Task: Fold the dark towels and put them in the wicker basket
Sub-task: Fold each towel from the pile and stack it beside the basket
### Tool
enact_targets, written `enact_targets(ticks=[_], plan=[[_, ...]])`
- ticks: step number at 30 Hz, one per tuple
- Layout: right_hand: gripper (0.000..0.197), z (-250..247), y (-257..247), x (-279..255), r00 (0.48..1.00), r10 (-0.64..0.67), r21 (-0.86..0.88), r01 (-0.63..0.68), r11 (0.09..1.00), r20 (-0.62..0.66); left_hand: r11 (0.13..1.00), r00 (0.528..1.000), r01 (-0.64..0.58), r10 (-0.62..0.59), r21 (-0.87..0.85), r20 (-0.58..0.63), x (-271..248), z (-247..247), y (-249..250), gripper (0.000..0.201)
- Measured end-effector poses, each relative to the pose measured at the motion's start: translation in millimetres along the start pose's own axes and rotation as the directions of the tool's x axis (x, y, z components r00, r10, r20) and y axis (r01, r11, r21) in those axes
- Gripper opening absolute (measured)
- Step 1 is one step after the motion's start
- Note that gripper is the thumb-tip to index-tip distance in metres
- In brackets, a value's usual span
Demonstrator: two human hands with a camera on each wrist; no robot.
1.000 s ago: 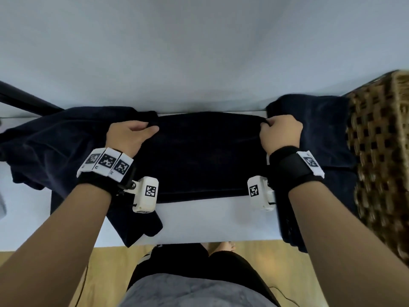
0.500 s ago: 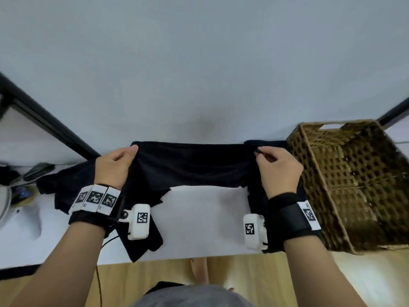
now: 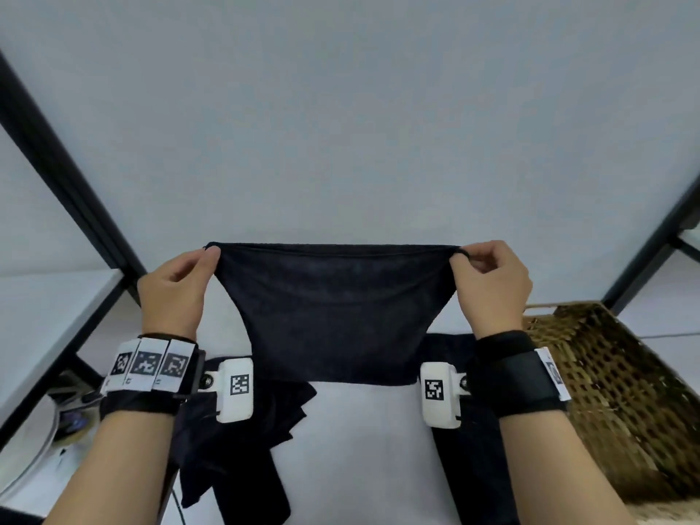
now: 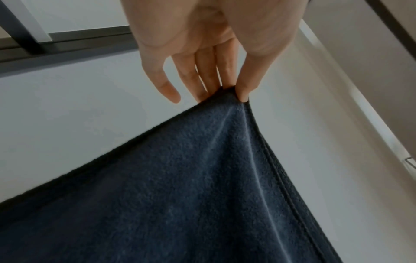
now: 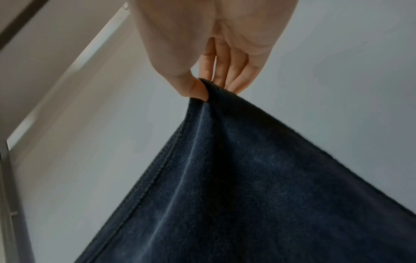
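Dark towel [image 3: 333, 316] lifted clear of the white table [image 3: 363, 449], higher than half a second before, left hand [image 3: 172, 293] and right hand [image 3: 492, 286] each pinching a top corner, wicker basket [image 3: 621, 403] at the table's right edge.

A plain pale grey-blue wall [image 3: 348, 119] fills the background behind a white table [image 3: 363, 449], with dark metal frame bars [image 3: 64, 176] slanting up on the left and another dark bar [image 3: 651, 244] on the right, all in soft, even light.
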State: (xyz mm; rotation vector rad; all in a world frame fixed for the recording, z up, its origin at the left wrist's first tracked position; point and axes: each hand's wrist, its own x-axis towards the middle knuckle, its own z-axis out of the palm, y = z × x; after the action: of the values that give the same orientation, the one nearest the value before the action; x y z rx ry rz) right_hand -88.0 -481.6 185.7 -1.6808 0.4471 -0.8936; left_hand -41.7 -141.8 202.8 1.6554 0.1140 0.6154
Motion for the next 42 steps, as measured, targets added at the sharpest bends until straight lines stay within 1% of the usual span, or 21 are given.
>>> enact_targets(ticks=[3,5,7,9,11,12,14,16,18,19,20,21,23,25,28,32,35,37,39,42], plan=[[0.011,-3,0,-3,1.0,0.014,0.01,-0.014,1.0,0.017,1.0,1.0,0.001,-0.001,-0.028,-0.004,-2,-2,0,0.02],[0.017,-6,3,-5,0.999,0.011,0.008,-0.011,1.0,0.03,0.999,1.0,0.004,-0.004,-0.032,-0.008,-3,-5,-5,0.015],[0.023,-8,9,-6,0.997,0.019,0.002,-0.02,1.0,0.072,1.0,1.0,-0.011,0.011,0.0,0.0,-3,-9,-14,0.009],[0.025,-9,18,-8,0.99,0.039,-0.079,-0.029,0.996,0.133,0.999,1.0,-0.008,0.008,0.04,0.006,0,-10,-27,0.004],[0.021,-8,29,-10,0.979,0.069,-0.201,-0.03,0.979,0.189,0.997,1.0,0.013,-0.015,0.077,0.02,3,-8,-43,0.008],[0.02,-7,35,-12,0.974,0.091,-0.243,-0.039,0.969,0.209,0.993,0.999,0.02,-0.025,0.114,0.042,4,-6,-52,0.01],[0.02,-1,47,-12,0.963,0.148,-0.278,-0.083,0.957,0.224,0.969,0.993,0.005,-0.034,0.246,0.111,7,-4,-66,0.01],[0.022,7,57,-9,0.955,0.201,-0.257,-0.142,0.956,0.219,0.923,0.985,-0.032,-0.037,0.384,0.169,12,-2,-77,0.014],[0.022,15,62,-7,0.933,0.272,-0.096,-0.257,0.962,0.234,0.896,0.983,-0.031,-0.052,0.443,0.174,18,3,-82,0.016],[0.021,19,62,-6,0.922,0.292,-0.006,-0.3,0.954,0.254,0.904,0.983,-0.005,-0.073,0.428,0.167,22,6,-82,0.012],[0.021,22,62,-5,0.918,0.29,0.054,-0.316,0.947,0.271,0.926,0.98,0.04,-0.109,0.375,0.164,24,10,-81,0.011],[0.02,25,63,-4,0.919,0.279,0.088,-0.314,0.945,0.279,0.953,0.975,0.09,-0.144,0.29,0.17,24,14,-80,0.01],[0.021,26,65,-3,0.924,0.26,0.139,-0.307,0.941,0.28,0.982,0.966,0.159,-0.176,0.099,0.191,21,18,-77,0.012],[0.021,23,71,-6,0.922,0.259,0.158,-0.313,0.937,0.289,0.984,0.962,0.177,-0.173,-0.003,0.213,12,17,-78,0.019],[0.023,14,85,-21,0.897,0.301,0.121,-0.355,0.927,0.325,0.978,0.947,0.204,-0.186,-0.041,0.261,-14,8,-92,0.025],[0.026,-4,113,-52,0.84,0.405,0.044,-0.449,0.892,0.36,0.951,0.902,0.308,-0.29,-0.006,0.321,-52,-8,-126,0.026],[0.038,-19,138,-80,0.816,0.445,-0.084,-0.447,0.89,0.37,0.925,0.852,0.376,-0.371,0.062,0.37,-84,-20,-146,0.027],[0.042,-32,155,-100,0.786,0.485,-0.178,-0.452,0.874,0.383,0.898,0.812,0.423,-0.436,0.123,0.389,-108,-30,-159,0.026],[0.041,-44,173,-121,0.741,0.545,-0.249,-0.485,0.838,0.393,0.864,0.767,0.47,-0.5,0.178,0.402,-131,-40,-173,0.023],[0.031,-62,205,-155,0.67,0.633,-0.324,-0.544,0.774,0.388,0.797,0.701,0.531,-0.604,0.289,0.379,-166,-54,-199,0.023]])
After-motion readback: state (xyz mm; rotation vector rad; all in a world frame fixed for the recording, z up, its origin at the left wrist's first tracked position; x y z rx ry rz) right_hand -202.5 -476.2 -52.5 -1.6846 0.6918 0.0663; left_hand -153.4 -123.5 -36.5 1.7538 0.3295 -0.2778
